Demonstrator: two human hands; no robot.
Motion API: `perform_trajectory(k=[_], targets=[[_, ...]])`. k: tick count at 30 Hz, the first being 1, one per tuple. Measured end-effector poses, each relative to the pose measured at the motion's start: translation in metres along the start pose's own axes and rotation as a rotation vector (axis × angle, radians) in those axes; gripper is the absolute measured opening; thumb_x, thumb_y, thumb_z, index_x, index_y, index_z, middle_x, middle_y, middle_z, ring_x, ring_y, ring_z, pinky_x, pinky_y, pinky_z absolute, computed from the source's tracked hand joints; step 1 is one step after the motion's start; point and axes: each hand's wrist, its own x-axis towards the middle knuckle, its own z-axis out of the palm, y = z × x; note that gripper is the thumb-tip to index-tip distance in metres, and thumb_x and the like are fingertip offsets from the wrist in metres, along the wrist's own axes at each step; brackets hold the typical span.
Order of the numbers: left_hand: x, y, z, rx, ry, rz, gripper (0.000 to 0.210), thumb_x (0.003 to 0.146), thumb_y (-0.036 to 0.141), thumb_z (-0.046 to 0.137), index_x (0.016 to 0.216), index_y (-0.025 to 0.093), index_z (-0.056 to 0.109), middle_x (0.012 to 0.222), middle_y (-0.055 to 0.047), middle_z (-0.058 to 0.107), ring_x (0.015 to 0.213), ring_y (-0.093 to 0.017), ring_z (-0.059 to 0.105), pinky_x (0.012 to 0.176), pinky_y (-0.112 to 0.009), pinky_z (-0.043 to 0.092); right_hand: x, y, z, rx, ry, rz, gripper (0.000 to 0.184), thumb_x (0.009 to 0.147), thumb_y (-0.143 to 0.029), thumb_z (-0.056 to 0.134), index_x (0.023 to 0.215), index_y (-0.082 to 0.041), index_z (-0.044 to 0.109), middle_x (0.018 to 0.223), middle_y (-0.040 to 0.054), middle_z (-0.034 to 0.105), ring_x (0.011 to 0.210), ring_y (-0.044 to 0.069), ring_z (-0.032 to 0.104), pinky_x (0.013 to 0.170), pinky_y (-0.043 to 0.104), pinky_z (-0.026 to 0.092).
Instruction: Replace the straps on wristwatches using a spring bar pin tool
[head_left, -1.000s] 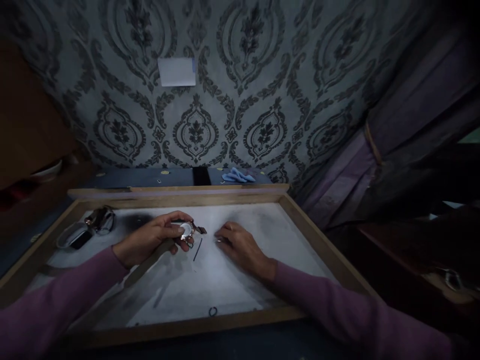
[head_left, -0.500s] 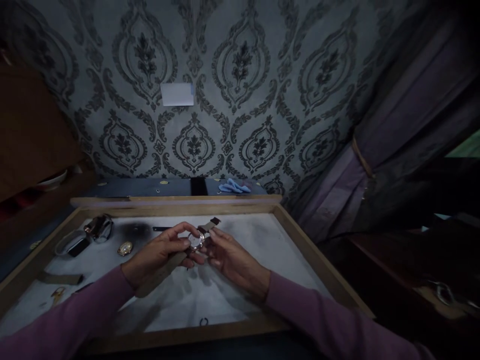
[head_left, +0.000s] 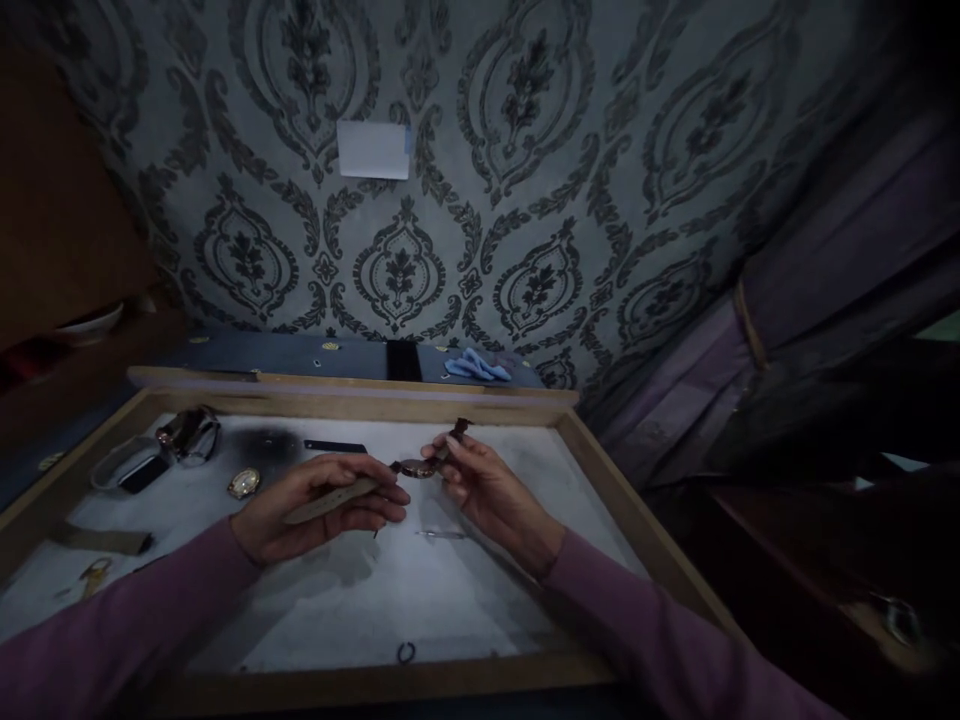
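Observation:
Between my two hands a wristwatch [head_left: 417, 469] is held up above the white bottom of a wooden tray [head_left: 637, 505], its case turned nearly edge-on. My left hand [head_left: 322, 500] is closed on the long light-coloured strap, which runs back across the palm. In my right hand [head_left: 491, 490] the other, shorter strap end is pinched, and its dark tip sticks up past the fingers. A thin tool [head_left: 442, 534] lies on the white surface below the watch. Behind my left hand rests a dark flat bar [head_left: 334, 447].
On the tray's left side are a watch with a mesh band [head_left: 142, 474], a dark-strapped watch [head_left: 189, 434], a loose gold watch case [head_left: 244, 484], a strap piece [head_left: 101, 540] and a gold-coloured part [head_left: 94, 577]. A small black ring [head_left: 406, 653] lies in front; a blue cloth [head_left: 478, 365] sits behind.
The watch has tipped from face showing to nearly edge-on. My right hand has moved right with the strap end, and my left fingers have straightened along the other strap. The view has shifted slightly.

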Motion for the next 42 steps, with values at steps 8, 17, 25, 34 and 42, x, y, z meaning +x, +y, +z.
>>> perform_trajectory(k=[8, 17, 25, 34, 42], targets=[[0.003, 0.001, -0.007, -0.029, -0.037, 0.077, 0.033, 0.095, 0.024, 0.048, 0.117, 0.011, 0.068, 0.117, -0.016, 0.069, 0.105, -0.023, 0.067, 0.076, -0.025, 0.055, -0.001, -0.002, -0.003, 0.018, -0.07, 0.061, 0.031, 0.079, -0.032, 0.076, 0.1, -0.01, 0.069, 0.086, 0.0092, 0.073, 0.061, 0.008, 0.06, 0.05, 0.015, 0.044], [0.005, -0.001, -0.003, 0.068, 0.129, 0.045, 0.025, 0.083, 0.023, 0.068, 0.107, 0.018, 0.072, 0.107, -0.014, 0.073, 0.096, -0.025, 0.068, 0.059, -0.021, 0.051, 0.0, 0.001, -0.002, -0.054, -0.036, 0.019, 0.039, 0.077, -0.039, 0.077, 0.105, -0.013, 0.068, 0.079, 0.0073, 0.072, 0.053, 0.008, 0.056, 0.045, 0.017, 0.039], [0.012, -0.009, -0.003, 0.507, 0.275, 0.077, 0.037, 0.087, 0.048, 0.061, 0.076, 0.015, 0.071, 0.064, 0.001, 0.046, 0.055, -0.008, 0.032, 0.05, -0.02, 0.026, -0.003, 0.007, -0.004, -0.302, -0.12, -0.059, 0.045, 0.079, -0.04, 0.075, 0.118, -0.019, 0.061, 0.089, 0.0039, 0.068, 0.046, 0.005, 0.053, 0.04, 0.017, 0.035], [0.012, -0.01, -0.001, 0.572, 0.178, 0.054, 0.026, 0.088, 0.041, 0.06, 0.083, 0.017, 0.064, 0.079, -0.003, 0.061, 0.072, -0.015, 0.05, 0.063, -0.025, 0.032, -0.011, 0.012, -0.003, -0.679, -0.301, -0.129, 0.052, 0.092, -0.047, 0.056, 0.136, -0.021, 0.05, 0.084, 0.0024, 0.058, 0.056, 0.009, 0.057, 0.043, 0.018, 0.038], [0.014, -0.012, -0.004, 0.523, 0.234, 0.033, 0.03, 0.084, 0.044, 0.064, 0.075, 0.016, 0.059, 0.063, 0.001, 0.055, 0.06, -0.012, 0.045, 0.061, -0.026, 0.03, -0.016, 0.012, -0.003, -0.89, -0.426, -0.151, 0.047, 0.097, -0.034, 0.05, 0.143, -0.027, 0.042, 0.089, 0.0013, 0.056, 0.061, 0.009, 0.053, 0.062, 0.025, 0.046]])
